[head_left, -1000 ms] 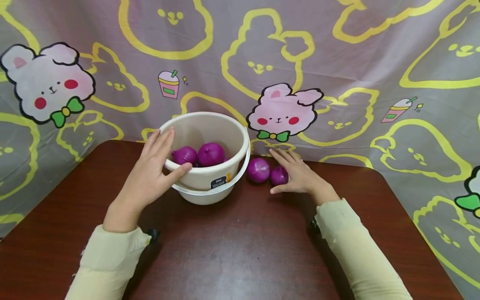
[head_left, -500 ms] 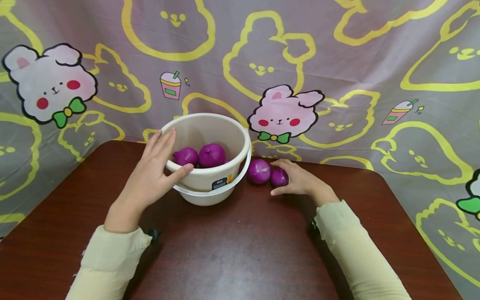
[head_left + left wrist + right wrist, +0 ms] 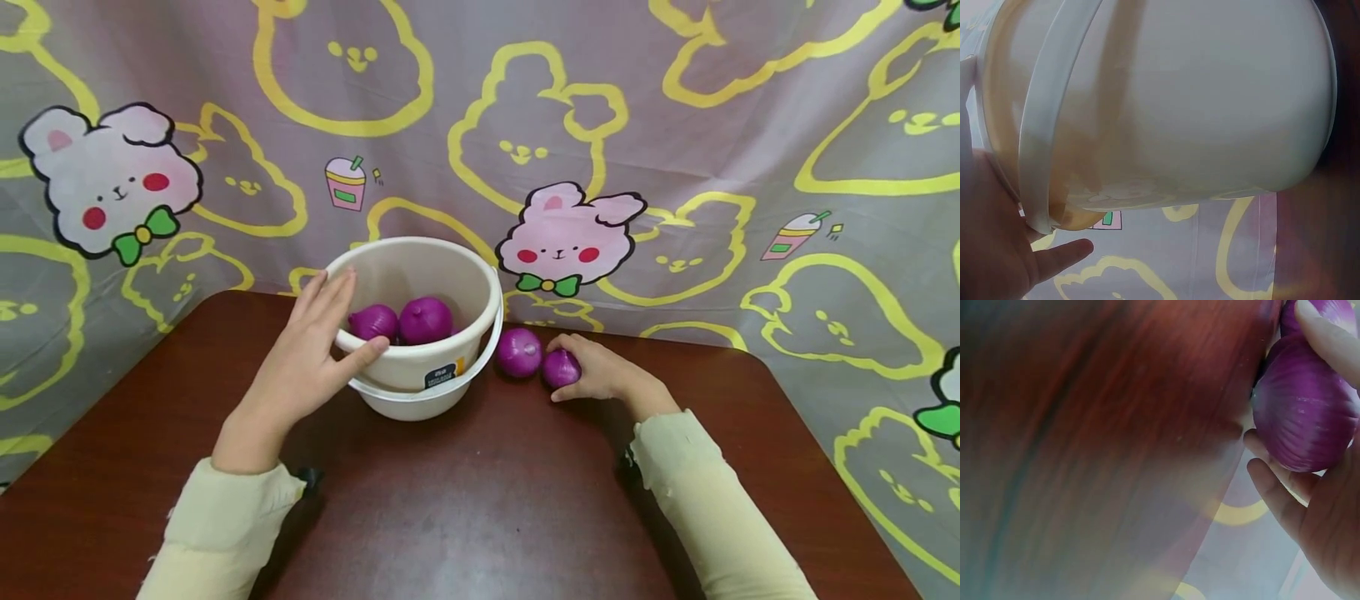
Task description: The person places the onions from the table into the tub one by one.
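Note:
A cream bucket [image 3: 416, 407] with a white handle [image 3: 491, 337] stands left of the table's middle. Inside it lie purple onions, among them one [image 3: 425, 321] near the centre and one [image 3: 373, 322] by the left wall. My left hand [image 3: 300, 358] rests on the bucket's left rim, fingers mostly straight and thumb laid over the front edge; the left wrist view shows the bucket's outer wall [image 3: 1210, 94] close up. My right hand [image 3: 603, 371] has thumb and fingers around a smaller purple onion [image 3: 1307, 406] on the table. A larger onion [image 3: 519, 352] sits just left of it.
The dark brown wooden table [image 3: 465, 508] reaches back to a grey-mauve cloth [image 3: 420, 167] printed with rabbits and yellow outlines. This cloth hangs close behind the bucket and the loose onions.
My right hand's fingers have come down and closed in around the smaller onion. The left hand stays on the bucket rim. The head view has tilted up slightly.

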`<state>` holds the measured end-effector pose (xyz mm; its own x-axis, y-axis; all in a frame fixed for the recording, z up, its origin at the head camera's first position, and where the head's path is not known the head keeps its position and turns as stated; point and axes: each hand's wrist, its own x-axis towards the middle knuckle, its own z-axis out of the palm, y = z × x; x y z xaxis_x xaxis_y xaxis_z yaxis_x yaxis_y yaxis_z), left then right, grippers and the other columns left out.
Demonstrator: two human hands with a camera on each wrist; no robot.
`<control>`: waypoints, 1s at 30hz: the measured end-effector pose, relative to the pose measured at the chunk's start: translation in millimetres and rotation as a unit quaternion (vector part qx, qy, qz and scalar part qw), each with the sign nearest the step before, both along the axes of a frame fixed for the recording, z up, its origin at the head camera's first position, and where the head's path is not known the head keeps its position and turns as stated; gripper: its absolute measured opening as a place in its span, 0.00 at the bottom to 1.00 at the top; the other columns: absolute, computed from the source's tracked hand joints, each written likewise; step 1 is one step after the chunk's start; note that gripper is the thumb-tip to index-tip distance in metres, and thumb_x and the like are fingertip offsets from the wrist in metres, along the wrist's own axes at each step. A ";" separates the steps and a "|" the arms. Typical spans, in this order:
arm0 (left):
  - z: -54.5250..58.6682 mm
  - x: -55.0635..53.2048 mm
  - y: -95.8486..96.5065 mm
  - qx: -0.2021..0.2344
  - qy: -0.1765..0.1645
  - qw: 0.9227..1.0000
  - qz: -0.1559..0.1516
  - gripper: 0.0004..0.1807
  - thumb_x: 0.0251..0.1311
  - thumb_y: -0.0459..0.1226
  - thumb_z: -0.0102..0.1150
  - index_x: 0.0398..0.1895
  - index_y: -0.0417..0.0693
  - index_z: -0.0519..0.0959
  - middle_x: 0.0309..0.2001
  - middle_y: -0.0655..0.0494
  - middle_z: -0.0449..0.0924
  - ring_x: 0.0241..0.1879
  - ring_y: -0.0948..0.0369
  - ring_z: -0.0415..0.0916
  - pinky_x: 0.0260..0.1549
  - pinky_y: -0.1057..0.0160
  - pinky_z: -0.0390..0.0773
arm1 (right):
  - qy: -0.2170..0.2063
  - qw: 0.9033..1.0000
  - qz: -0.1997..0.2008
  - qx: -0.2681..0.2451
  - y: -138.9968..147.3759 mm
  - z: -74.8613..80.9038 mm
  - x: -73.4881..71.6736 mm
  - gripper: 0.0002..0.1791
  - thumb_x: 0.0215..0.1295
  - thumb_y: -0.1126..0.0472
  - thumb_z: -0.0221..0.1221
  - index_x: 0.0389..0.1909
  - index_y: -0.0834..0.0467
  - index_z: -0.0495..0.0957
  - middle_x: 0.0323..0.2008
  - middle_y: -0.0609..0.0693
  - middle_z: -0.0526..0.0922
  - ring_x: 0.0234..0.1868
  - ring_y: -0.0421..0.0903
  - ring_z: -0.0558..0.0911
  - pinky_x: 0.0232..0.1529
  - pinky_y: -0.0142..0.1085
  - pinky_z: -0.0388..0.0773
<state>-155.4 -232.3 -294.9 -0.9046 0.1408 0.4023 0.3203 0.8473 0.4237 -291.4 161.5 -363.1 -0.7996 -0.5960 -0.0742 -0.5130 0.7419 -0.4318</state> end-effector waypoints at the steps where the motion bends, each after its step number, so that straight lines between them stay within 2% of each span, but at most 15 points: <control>1: -0.2 -0.1 0.0 0.000 0.000 1.000 0.000 0.50 0.64 0.63 0.52 0.79 0.43 0.49 0.80 0.46 0.48 0.80 0.45 0.34 0.71 0.32 0.51 | 0.001 1.000 0.000 -0.002 0.1 -0.2 0.0 0.38 0.49 0.49 0.75 0.60 0.55 0.70 0.56 0.57 0.76 0.56 0.54 0.76 0.60 0.52 0.77; 30: 0.9 0.0 0.4 -0.001 -0.003 1.000 0.000 0.50 0.65 0.63 0.52 0.79 0.44 0.49 0.80 0.46 0.48 0.80 0.45 0.34 0.71 0.31 0.50 | -0.056 0.997 -0.033 -0.047 5.1 0.5 1.5 0.34 0.53 0.47 0.73 0.57 0.53 0.70 0.52 0.57 0.78 0.50 0.52 0.79 0.53 0.47 0.81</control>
